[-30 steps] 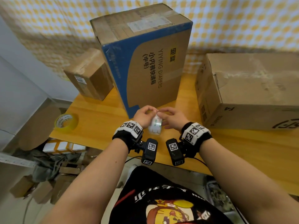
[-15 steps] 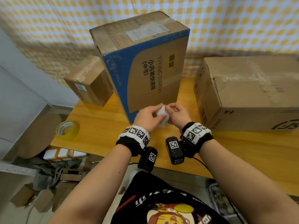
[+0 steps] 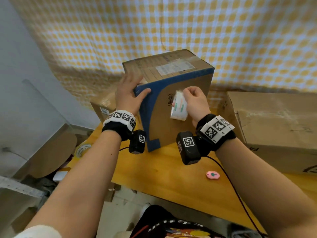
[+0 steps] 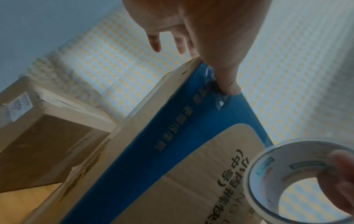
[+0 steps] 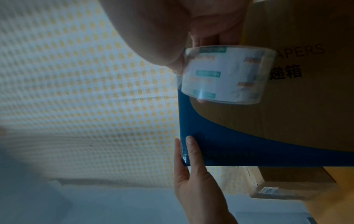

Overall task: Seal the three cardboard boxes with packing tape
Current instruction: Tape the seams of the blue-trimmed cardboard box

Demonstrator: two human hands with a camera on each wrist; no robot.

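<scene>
While my left hand (image 3: 129, 95) lies flat-fingered against the upper left corner of the tall brown cardboard box with the blue border (image 3: 173, 100), thumb pressed on its blue front edge, my right hand (image 3: 195, 102) grasps a roll of clear packing tape (image 3: 178, 105) before the box's front face. A small cardboard box (image 3: 103, 107) stands behind left, a large one (image 3: 274, 127) right, all on the wooden table (image 3: 171, 177).

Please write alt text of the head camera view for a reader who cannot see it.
A person's left hand presses the upper corner of a blue-and-brown cardboard box on a wooden table, while the right hand holds a clear packing tape roll against its front.
</scene>
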